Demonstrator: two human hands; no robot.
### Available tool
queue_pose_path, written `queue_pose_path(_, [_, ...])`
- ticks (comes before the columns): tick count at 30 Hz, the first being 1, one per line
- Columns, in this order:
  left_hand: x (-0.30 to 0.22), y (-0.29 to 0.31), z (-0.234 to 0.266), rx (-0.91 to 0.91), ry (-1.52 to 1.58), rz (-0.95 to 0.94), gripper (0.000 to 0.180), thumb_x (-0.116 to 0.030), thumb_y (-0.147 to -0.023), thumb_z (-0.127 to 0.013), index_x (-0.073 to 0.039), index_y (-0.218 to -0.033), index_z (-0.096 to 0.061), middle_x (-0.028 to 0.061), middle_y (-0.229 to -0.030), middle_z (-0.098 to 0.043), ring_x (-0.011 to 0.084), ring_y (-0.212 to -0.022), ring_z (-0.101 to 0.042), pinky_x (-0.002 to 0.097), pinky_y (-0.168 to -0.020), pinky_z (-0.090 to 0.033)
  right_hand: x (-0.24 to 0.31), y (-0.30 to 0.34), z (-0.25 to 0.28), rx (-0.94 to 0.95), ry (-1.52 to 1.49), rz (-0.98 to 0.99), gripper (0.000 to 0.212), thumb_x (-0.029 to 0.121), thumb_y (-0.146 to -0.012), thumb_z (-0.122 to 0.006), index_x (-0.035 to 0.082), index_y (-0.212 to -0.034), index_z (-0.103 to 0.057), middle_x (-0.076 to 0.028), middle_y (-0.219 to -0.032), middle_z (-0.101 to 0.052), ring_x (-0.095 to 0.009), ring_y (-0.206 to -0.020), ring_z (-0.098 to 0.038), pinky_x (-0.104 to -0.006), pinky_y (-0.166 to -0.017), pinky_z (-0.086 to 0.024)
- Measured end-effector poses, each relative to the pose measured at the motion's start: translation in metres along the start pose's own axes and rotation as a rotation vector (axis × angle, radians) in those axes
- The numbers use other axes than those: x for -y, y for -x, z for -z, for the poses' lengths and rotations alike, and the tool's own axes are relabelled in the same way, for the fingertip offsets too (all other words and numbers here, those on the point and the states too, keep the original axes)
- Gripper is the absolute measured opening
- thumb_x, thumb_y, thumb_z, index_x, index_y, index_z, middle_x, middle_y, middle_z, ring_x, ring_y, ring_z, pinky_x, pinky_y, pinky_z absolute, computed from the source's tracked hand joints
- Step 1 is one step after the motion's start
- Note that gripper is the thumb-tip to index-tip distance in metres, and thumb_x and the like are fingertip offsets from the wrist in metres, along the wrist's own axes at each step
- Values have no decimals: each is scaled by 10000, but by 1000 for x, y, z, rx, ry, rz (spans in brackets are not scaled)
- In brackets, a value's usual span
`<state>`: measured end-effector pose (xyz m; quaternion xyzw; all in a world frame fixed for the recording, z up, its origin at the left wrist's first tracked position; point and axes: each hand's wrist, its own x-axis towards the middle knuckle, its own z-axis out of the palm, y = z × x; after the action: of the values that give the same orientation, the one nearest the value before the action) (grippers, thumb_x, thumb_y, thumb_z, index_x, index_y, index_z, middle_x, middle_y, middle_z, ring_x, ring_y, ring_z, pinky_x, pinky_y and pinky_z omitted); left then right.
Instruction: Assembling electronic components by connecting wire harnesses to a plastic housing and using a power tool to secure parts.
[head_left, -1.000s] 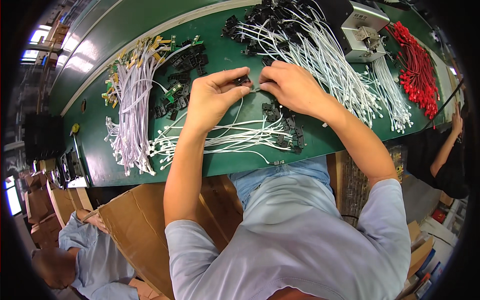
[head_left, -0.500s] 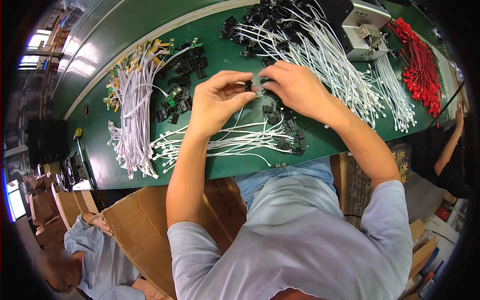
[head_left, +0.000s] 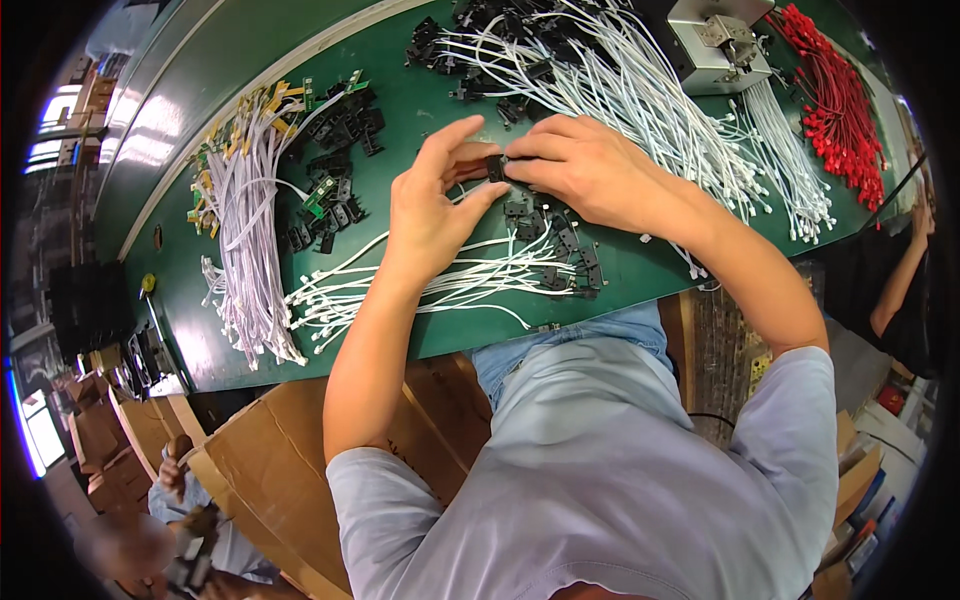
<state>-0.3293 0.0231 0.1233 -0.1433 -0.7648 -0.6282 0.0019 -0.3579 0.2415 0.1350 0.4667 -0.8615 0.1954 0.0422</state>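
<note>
Between my two hands sits a small black plastic housing. My left hand pinches it between thumb and fingers from the left. The fingertips of my right hand close on its other side, hiding part of it. Just below my hands, a spread of white cables lies across the table, with black housings at their right end. Whether a cable is attached to the held housing, I cannot tell.
On the green table, pale ribbon cables with small circuit boards lie left, beside more black housings. Beyond my right hand are a large heap of white cables, a metal machine and red cables. Another person sits lower left.
My right fingertips have come in against the black housing in my left hand, where a gap stood before. The view has shifted slightly. The person at lower left has moved, now with a dark object.
</note>
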Motion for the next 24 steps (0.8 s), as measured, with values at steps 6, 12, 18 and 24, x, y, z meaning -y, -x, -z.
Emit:
queue_pose_path(6, [2, -1, 0, -2, -21, 87, 731, 62, -721, -779, -30, -1355, -427, 143, -1055, -710, 212, -988, -686, 317, -897, -557, -17, 13, -6, -91, -46, 92, 292, 70, -838, -616, 40, -1128, -644, -72, -1242, -624, -259, -1166, -563, -393, -963, -451])
queue_pose_path(12, [8, -1, -1, -47, -114, 78, 795, 39, -703, -801, -29, -1377, -385, 132, -1049, -716, 199, -950, -696, 296, -858, -557, -13, 16, 0, 5, -34, 53, 395, 36, -817, -581, 92, -1203, -639, -68, -1332, -560, -272, -1248, -505, -395, -994, -404])
queue_pose_path(18, [7, -3, -3, -55, -173, 81, 813, 44, -709, -796, -25, -1390, -358, 135, -1045, -716, 190, -904, -694, 286, -828, -554, -12, 22, -11, -39, 13, 47, 420, 44, -824, -560, 96, -1236, -623, -55, -1348, -557, -257, -1282, -489, -388, -1004, -391])
queue_pose_path(24, [7, -4, -4, -23, -215, 54, 813, 49, -721, -788, -24, -1397, -342, 136, -1040, -712, 189, -920, -679, 281, -835, -544, -13, 22, -12, -52, -11, 40, 419, 57, -826, -562, 84, -1241, -616, -49, -1354, -560, -241, -1298, -484, -384, -1013, -386])
